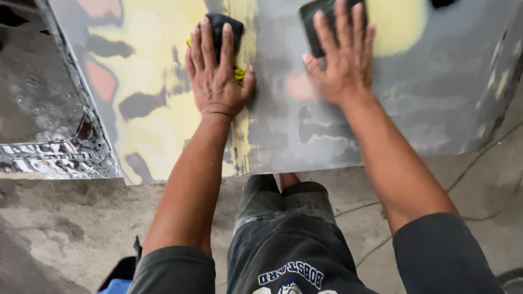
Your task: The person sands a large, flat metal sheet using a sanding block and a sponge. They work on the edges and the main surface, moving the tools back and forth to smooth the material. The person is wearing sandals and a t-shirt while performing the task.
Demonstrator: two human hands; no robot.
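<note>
A large car body panel point(425, 87) lies flat in front of me, its grey surface patched with yellow filler and pinkish spots. My left hand point(216, 76) presses flat on a dark sponge point(223, 24) with a yellow underside, near the panel's middle. Further right, my right hand point(344, 57) lies with spread fingers on a dark rectangular sanding pad point(313, 24) at the panel's far side. Both forearms reach forward over the panel's near edge.
A bare metal car part point(49, 147) with a shiny worn edge adjoins the panel on the left. Below lies a stained concrete floor point(65, 228) with thin cords point(479, 158) running across it on the right. My dark shorts and knee point(283, 218) are at the bottom centre.
</note>
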